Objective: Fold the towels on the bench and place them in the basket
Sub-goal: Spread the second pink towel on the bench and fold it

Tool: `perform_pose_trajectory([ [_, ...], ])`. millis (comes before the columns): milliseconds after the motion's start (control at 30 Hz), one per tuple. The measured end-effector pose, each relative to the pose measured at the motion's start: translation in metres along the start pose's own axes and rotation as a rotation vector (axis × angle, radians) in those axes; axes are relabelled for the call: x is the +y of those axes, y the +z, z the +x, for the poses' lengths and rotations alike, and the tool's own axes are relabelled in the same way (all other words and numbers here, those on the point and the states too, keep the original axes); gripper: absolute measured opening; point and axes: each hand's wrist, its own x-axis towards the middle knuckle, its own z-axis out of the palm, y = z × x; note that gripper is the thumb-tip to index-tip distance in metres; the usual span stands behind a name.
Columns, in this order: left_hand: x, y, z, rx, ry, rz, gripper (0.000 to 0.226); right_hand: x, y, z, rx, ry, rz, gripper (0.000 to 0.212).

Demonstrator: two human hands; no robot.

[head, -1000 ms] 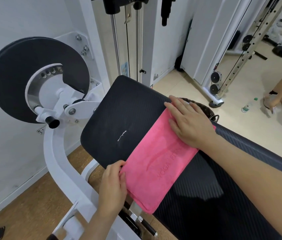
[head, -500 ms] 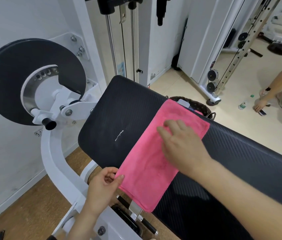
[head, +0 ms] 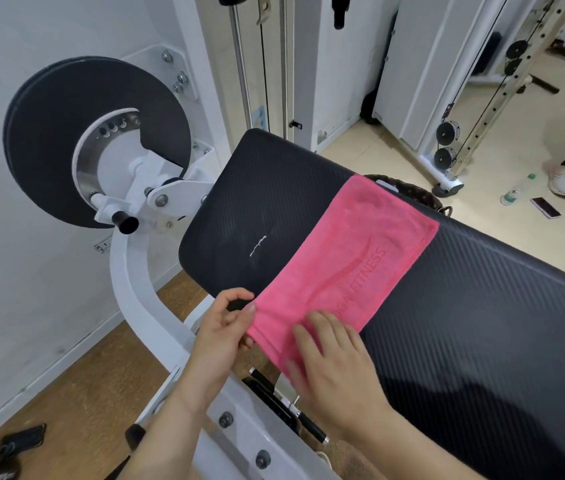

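A pink towel (head: 346, 258) lies flat as a long strip across the black padded worktop (head: 256, 202). Its long axis runs from the near edge, where both hands are, away and to the right toward the far edge. The embossed lettering follows the same line. The near end hangs just over the worktop's near edge.

The left hand (head: 220, 341) is curled at the towel's near left corner, and its thumb and fingertips appear to pinch that corner. The right hand (head: 336, 368) lies palm down on the near end just beside it, fingers spread and nearly straight. It presses on the cloth and grips nothing.

The whole free length of the towel stretches away from both hands, and the far short edge is well apart from them. The basket (head: 412, 194) shows only as a dark woven rim behind the worktop, right beyond that far edge.

The towel looks folded lengthwise already, and a crosswise fold seems the step in hand. For that, the near end would have to travel along the long axis toward the far edge. The left hand holds one near corner, but the right hand would first need to take hold of the other.
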Motion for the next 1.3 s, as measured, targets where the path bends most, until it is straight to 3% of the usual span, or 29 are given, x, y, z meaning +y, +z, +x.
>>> perform_pose_trajectory([
  [100,0.007,0.003,-0.001,-0.056,-0.024,-0.087,0.018,-0.013,0.010,-0.003,-0.085,0.040,-0.048,0.053],
  [200,0.011,-0.003,-0.002,-0.157,-0.083,-0.155,0.027,-0.020,0.013,0.000,-0.115,0.100,-0.088,0.042],
  [267,0.010,-0.009,-0.002,-0.184,-0.033,0.029,0.048,-0.021,0.013,0.001,-0.066,0.122,-0.037,0.027],
  [333,0.009,-0.011,0.000,-0.101,0.076,0.356,0.058,-0.018,0.011,0.001,-0.042,0.096,0.013,0.024],
  [400,0.006,-0.012,0.003,-0.033,0.214,0.620,0.052,-0.013,0.006,0.000,-0.036,0.064,0.038,0.027],
  [467,0.004,-0.016,0.007,-0.066,0.278,0.775,0.037,-0.008,0.001,-0.002,-0.048,0.052,0.069,0.026],
  [667,0.014,-0.035,0.011,-0.405,0.170,1.078,0.017,0.003,-0.018,-0.006,-0.315,-0.020,0.291,0.018],
  [733,0.025,-0.038,0.012,-0.485,0.118,1.041,0.016,0.006,-0.030,-0.006,-0.320,-0.032,0.383,0.014],
  [833,0.052,-0.033,0.017,-0.495,0.133,0.756,0.006,0.018,-0.048,-0.001,-0.233,0.036,0.534,0.017],
  [900,0.069,-0.021,0.024,-0.469,0.161,0.572,0.015,0.029,-0.059,0.009,-0.132,0.106,0.606,0.020],
  [967,0.079,-0.003,0.036,-0.368,0.202,0.550,0.017,0.040,-0.068,0.024,-0.008,0.190,0.622,0.025],
  [1133,0.085,0.050,0.077,-0.149,0.323,0.470,0.011,0.062,-0.085,0.064,0.235,0.295,0.425,0.029],
  [1300,0.076,0.079,0.108,0.071,0.419,0.525,0.009,0.079,-0.081,0.090,0.232,0.284,0.157,0.030],
])
